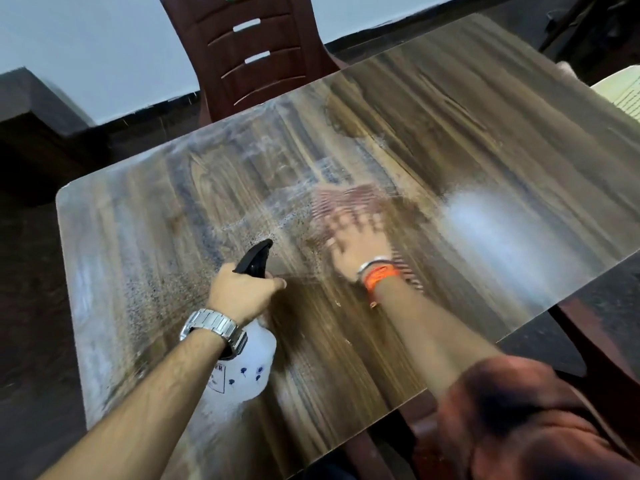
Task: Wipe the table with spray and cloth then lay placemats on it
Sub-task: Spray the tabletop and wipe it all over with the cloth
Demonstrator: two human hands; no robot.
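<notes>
My left hand [242,289] has its fingers wrapped tight around the spray bottle [242,368], near the middle of the counter [485,140]. My right hand [356,244] presses flat, fingers spread, on the striped cloth [346,199] just beside it.

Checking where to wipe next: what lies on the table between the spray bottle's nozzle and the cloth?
In the head view, only wet spray droplets on the table lie between the spray bottle nozzle and the striped cloth.

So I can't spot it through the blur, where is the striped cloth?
In the head view, the red-and-white striped cloth lies mid-table under the right hand, just right of the white spray bottle's black nozzle.
</notes>
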